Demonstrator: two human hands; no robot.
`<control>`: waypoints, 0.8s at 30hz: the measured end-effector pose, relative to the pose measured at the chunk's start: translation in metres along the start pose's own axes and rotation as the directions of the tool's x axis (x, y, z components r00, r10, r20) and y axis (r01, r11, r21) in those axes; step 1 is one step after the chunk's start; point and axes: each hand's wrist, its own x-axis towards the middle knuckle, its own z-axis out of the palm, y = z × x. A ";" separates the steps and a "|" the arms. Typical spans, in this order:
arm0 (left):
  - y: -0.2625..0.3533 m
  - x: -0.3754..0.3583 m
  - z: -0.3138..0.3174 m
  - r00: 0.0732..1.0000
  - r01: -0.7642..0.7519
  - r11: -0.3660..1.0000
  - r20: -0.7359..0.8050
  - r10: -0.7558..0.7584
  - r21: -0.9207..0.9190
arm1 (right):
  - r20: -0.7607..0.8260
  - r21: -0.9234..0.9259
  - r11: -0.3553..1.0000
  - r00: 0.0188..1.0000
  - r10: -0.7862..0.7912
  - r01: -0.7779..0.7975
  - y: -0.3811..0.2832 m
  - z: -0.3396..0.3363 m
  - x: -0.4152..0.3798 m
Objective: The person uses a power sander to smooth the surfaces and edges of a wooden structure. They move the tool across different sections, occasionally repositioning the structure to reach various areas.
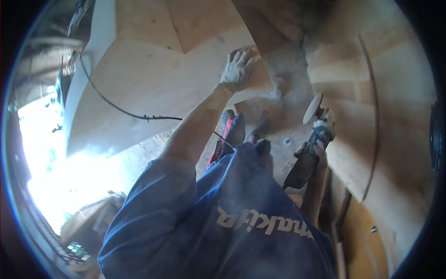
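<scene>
My left hand (236,70), dusty and pale, lies with its fingers stretched out on a large light-brown panel (139,79), near its right end. In my right hand (318,151) is an angle grinder (321,132) with a dark body. Its round pale disc (313,108) points up and away from me, apart from the left-hand panel. My right fingers are wrapped round the tool and partly hidden by it.
A dark cable (125,111) crosses the panel towards my body. On the right stands a curved wooden surface (346,135) with a dark strip (375,107). My shoe (227,116) is on the dusty floor (290,100). Bright light comes from the left.
</scene>
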 end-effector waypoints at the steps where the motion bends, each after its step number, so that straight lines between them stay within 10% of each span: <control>1: -0.008 0.001 0.001 0.999 -0.044 0.997 -0.012 0.043 -0.057 | -0.041 0.138 0.990 0.999 -0.031 0.036 0.004 0.005 0.004; 6: 0.019 -0.013 -0.026 0.952 0.065 0.991 -0.289 -0.098 -0.120 | 0.072 0.311 0.935 0.977 -0.202 0.171 -0.054 0.025 0.019; 10: 0.074 -0.069 -0.091 0.769 0.300 0.742 -0.309 -0.560 -0.599 | 0.184 0.245 0.962 0.968 -0.171 0.124 -0.117 0.049 0.055; 18: 0.139 -0.138 -0.115 0.446 0.603 0.458 -0.200 -0.873 -0.653 | 0.175 -0.458 0.889 0.980 0.091 -0.001 -0.222 0.099 0.146; 22: 0.160 -0.068 -0.100 0.503 0.401 0.202 0.030 -0.864 -0.894 | 0.568 -0.807 0.339 0.791 0.226 0.483 -0.236 0.164 0.190; 24: 0.167 -0.038 -0.095 0.527 0.403 0.087 0.153 -0.836 -0.911 | 0.945 -0.324 -0.096 0.327 0.020 0.941 -0.217 0.197 0.217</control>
